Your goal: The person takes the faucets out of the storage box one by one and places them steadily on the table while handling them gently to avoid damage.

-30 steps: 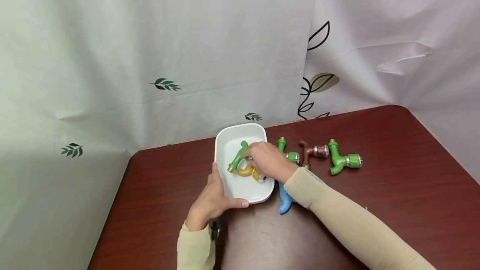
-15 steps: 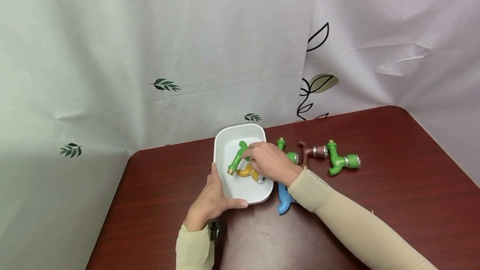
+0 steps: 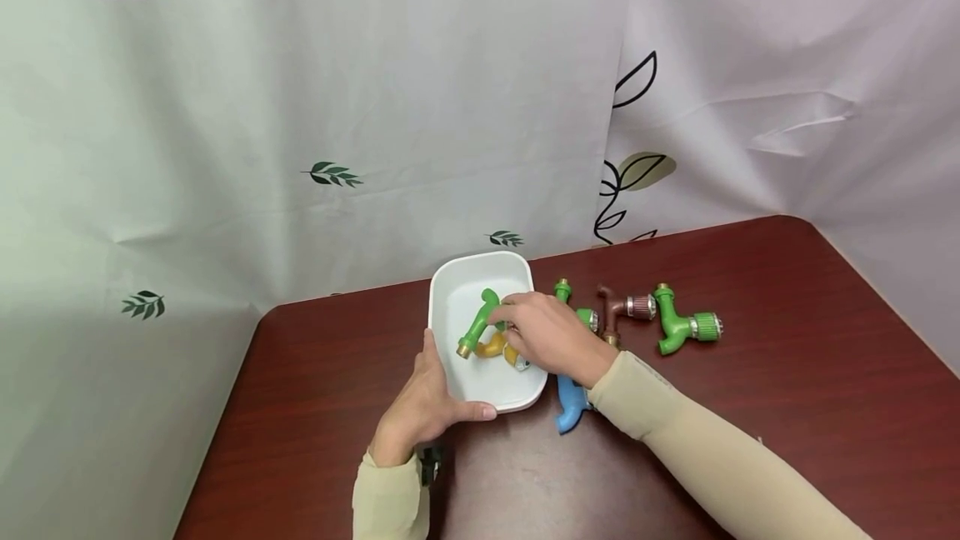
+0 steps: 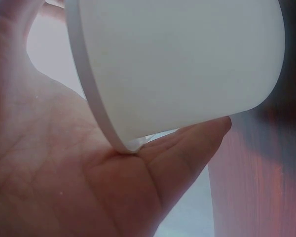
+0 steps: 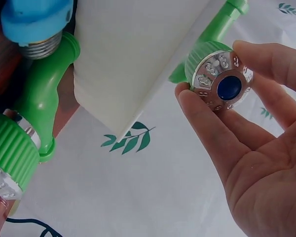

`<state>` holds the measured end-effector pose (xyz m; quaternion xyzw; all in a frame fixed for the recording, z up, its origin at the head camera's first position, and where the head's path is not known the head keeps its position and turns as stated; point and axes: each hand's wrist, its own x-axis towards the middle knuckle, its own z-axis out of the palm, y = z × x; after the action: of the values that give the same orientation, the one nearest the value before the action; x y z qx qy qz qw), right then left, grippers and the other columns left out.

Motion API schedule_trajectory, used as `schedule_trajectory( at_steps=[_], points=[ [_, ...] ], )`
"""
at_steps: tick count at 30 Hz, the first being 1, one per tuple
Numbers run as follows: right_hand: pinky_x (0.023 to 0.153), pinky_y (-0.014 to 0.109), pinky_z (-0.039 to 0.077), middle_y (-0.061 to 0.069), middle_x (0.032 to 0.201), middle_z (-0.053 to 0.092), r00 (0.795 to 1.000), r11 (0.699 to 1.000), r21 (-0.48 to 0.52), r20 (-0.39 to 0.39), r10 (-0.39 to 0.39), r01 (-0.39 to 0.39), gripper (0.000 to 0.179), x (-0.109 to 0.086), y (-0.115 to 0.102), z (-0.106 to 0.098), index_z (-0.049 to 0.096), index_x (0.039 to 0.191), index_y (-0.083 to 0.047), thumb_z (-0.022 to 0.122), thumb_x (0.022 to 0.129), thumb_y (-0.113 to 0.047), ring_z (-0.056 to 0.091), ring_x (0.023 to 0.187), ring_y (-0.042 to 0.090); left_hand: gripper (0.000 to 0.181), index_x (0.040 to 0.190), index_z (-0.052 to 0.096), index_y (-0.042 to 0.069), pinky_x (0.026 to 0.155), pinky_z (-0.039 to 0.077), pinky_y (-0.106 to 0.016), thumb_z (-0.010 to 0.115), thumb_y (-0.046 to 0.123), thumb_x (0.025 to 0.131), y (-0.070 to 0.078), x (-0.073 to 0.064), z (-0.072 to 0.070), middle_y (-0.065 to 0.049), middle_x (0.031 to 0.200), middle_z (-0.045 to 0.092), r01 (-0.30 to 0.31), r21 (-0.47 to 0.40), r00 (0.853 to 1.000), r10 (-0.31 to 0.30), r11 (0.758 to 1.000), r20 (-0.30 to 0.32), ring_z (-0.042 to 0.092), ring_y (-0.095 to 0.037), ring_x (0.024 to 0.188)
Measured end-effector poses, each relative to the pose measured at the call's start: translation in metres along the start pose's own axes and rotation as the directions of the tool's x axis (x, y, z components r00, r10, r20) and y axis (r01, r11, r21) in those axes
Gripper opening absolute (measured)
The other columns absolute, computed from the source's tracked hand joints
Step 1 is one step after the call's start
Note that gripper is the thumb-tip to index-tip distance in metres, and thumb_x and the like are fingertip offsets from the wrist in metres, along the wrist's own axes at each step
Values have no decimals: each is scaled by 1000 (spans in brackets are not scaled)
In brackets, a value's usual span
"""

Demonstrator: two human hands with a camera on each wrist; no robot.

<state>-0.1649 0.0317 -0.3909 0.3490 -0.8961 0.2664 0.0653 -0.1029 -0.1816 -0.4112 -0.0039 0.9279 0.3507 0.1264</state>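
My right hand (image 3: 551, 330) pinches the ribbed handle (image 5: 214, 71) of a green tap (image 3: 478, 323) between thumb and fingers, over the white plastic tray (image 3: 442, 273). The handle's silver end has a dark blue centre in the right wrist view. Beside this tap in the tray lies a yellow tap (image 3: 491, 346), partly hidden by the right hand. My left hand (image 3: 420, 402) rests against the tray's near left corner, thumb stretched along the near rim and fingers straight along the left wall. In the left wrist view the tray's rim meets the palm.
Right of the tray lie a second green tap (image 3: 563, 290), a brown tap (image 3: 611, 307), another green tap (image 3: 675, 327) and a blue tap (image 3: 572, 402), partly covered by the right arm. They sit on a dark red wooden table (image 3: 300, 423). A patterned white curtain (image 3: 412, 107) hangs behind it.
The right hand has shifted slightly right and toward the person, its fingers still at the green tap. The left hand and tray keep their place; the whole view has tilted slightly.
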Motion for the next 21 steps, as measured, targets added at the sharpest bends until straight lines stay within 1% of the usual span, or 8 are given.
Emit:
schedule_trajectory(
  at_steps=[3,7,10,14,19,21],
  points=[
    [64,23,46,1,102,71,1000,1000,13,-5,-2,2,26,-4,0,-2,77,109,-9,66,88,0,55,75,10,152,157,-9,-4,104,41,-53,98,42,60,0,0,0,-37,153,25,-2,0,1000,2,1000,-2,42,-43,134],
    [67,25,48,1,103,72,999,1000,27,-32,-2,3,26,-7,0,-3,76,110,-9,67,87,0,56,77,10,150,156,-8,-6,106,39,-53,98,40,60,-1,1,2,-37,153,25,-11,-2,1000,11,1000,-7,39,-43,137],
    [68,26,49,1,103,72,999,1000,25,-52,17,-15,26,-10,0,-4,74,112,-8,69,88,-1,57,77,10,150,156,-8,-7,108,37,-52,98,39,61,-2,1,2,-36,153,26,-17,-3,1000,17,1000,-9,37,-43,138],
    [68,27,51,6,104,73,997,999,18,-60,49,-48,27,-13,0,-4,72,116,-3,71,88,-3,60,78,11,149,156,-8,-7,108,37,-52,98,39,61,-2,1,3,-36,153,25,-15,1,1000,15,1000,-9,37,-43,139],
    [75,32,55,9,109,73,995,998,12,-78,57,-56,31,-18,1,-5,71,118,-1,74,88,-7,67,88,16,149,156,-8,-8,108,37,-53,98,39,61,-1,0,2,-37,153,25,-17,3,1000,17,1000,-12,37,-43,138],
    [75,32,55,9,111,73,994,999,11,-92,53,-52,32,-21,2,-6,71,119,-1,74,88,-7,68,89,16,149,156,-8,-8,108,37,-53,98,39,61,-1,0,2,-37,153,25,-19,4,1000,19,1000,-14,37,-43,138]
  ],
)
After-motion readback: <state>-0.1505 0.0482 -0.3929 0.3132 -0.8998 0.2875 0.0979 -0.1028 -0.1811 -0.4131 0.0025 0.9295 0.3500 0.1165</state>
